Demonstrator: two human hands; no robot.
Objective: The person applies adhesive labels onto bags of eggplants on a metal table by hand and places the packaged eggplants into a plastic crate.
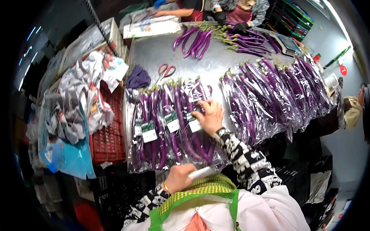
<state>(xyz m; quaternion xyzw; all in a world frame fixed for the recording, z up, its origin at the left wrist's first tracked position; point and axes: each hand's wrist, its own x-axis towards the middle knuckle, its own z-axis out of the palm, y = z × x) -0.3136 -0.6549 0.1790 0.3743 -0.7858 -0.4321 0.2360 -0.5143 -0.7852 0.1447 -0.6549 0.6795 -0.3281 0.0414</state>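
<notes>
Several clear bags of eggplants (154, 148) lie side by side on the metal table (150, 54) in front of you, stems pointing away. Your right hand (213, 118) rests on the rightmost of this group, thumb and forefinger apart, the thumb by its green-and-white label (194, 124); the bag extends beneath your fingers, off to their left and back toward you. Your left hand (178, 178) is clamped on a white pad (202, 173), just by the bags' near ends. Red-handled scissors (165, 72) and a dark cloth (138, 77) lie beyond them; more bagged eggplants (269, 96) lie to your right.
</notes>
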